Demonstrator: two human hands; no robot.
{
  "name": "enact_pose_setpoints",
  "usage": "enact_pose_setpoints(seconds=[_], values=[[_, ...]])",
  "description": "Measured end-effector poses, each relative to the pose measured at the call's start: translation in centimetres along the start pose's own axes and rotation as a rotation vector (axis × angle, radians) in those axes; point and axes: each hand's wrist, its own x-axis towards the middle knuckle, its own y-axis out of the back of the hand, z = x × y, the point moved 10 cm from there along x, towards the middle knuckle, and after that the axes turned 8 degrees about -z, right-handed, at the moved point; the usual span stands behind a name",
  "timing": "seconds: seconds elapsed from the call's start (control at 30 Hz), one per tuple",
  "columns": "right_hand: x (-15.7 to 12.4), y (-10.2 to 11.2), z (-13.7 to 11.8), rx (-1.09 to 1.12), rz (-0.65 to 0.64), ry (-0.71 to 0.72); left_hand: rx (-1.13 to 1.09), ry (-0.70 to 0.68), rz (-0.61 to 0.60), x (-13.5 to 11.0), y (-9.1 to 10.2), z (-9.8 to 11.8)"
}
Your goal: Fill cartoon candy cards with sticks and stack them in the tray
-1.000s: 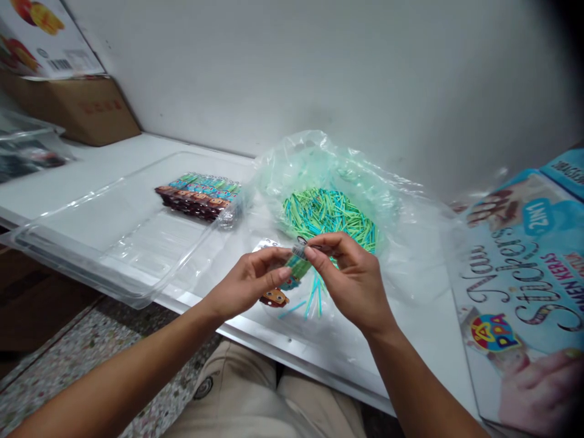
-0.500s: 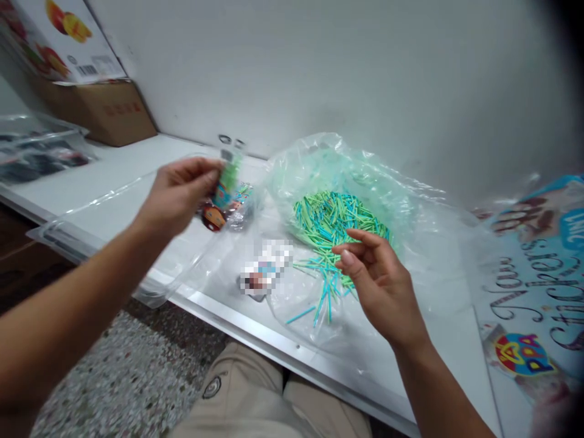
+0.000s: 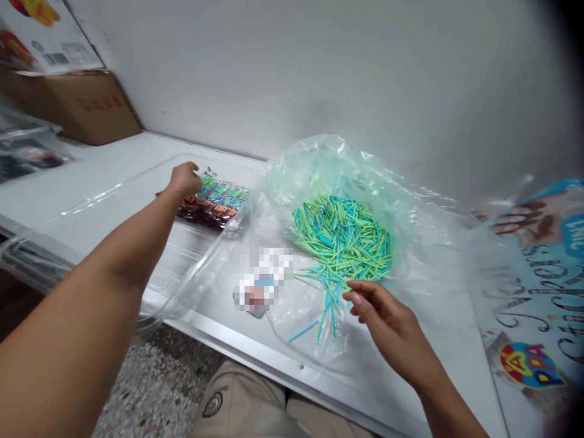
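My left hand (image 3: 185, 178) reaches into a clear plastic tray (image 3: 116, 184), its fingers closed on a small clear packet (image 3: 208, 173) at the left end of a row. The row of packets (image 3: 223, 204) shows green tops, blue middles and brown cartoon faces. My right hand (image 3: 378, 310) is at the near edge of a heap of thin green and blue sticks (image 3: 342, 234), thumb and index finger nearly together. What they pinch, if anything, is too small to make out. A blurred-out card or packet (image 3: 262, 283) lies between tray and sticks.
The heap spills from a crumpled clear plastic bag (image 3: 314, 155) against the wall. At the right stands a printed "New Stickers" packaging (image 3: 524, 292). Cardboard boxes (image 3: 68, 103) and another clear tray (image 3: 31, 146) stand at the far left. The table's front edge (image 3: 237, 350) runs above my knees.
My left hand has moved left and away with the packet, down to the row in the tray. My right hand has lowered towards the near sticks, and its fingers have drawn together.
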Motion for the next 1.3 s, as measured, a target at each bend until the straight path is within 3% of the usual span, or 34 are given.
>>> enact_pose_setpoints(seconds=[0.17,0.3,0.5,0.63,0.73,0.8,0.9,1.0,1.1,1.2,1.3], values=[[0.3,-0.3,0.9,-0.034,-0.031,-0.037,0.227,-0.036,-0.023,1.0,-2.2,-0.3],[0.9,-1.3,1.3,-0.055,-0.068,-0.038,0.353,-0.142,-0.145,0.8,-3.6,0.1],[1.8,-4.3,-0.6,-0.148,-0.144,0.096,0.449,-0.24,-0.26,0.6,-5.0,1.0],[3.7,-6.3,-1.2,-0.231,-0.157,0.128,0.436,-0.225,-0.166,0.4,-3.6,2.9],[6.9,-7.6,-0.6,-0.389,-0.131,0.069,0.343,-0.253,-0.089,-0.8,-1.2,6.4],[9.4,-8.7,0.1,-0.534,-0.141,-0.006,0.142,-0.318,-0.021,-3.0,1.2,9.7],[12.4,-10.3,0.8,-0.681,-0.173,-0.097,-0.225,-0.466,0.018,-8.6,4.7,14.9],[14.1,-10.9,1.5,-0.634,-0.17,-0.16,-0.266,-0.533,-0.048,-15.7,6.4,18.5],[14.7,-10.8,2.1,-0.544,-0.153,-0.146,-0.282,-0.453,-0.162,-21.6,6.5,18.6],[14.4,-10.1,2.2,-0.465,-0.135,-0.094,-0.491,-0.636,-0.217,-26.5,6.7,18.8],[13.1,-9.0,1.5,-0.379,-0.135,-0.019,-0.674,-0.696,-0.228,-28.5,5.5,17.3]])
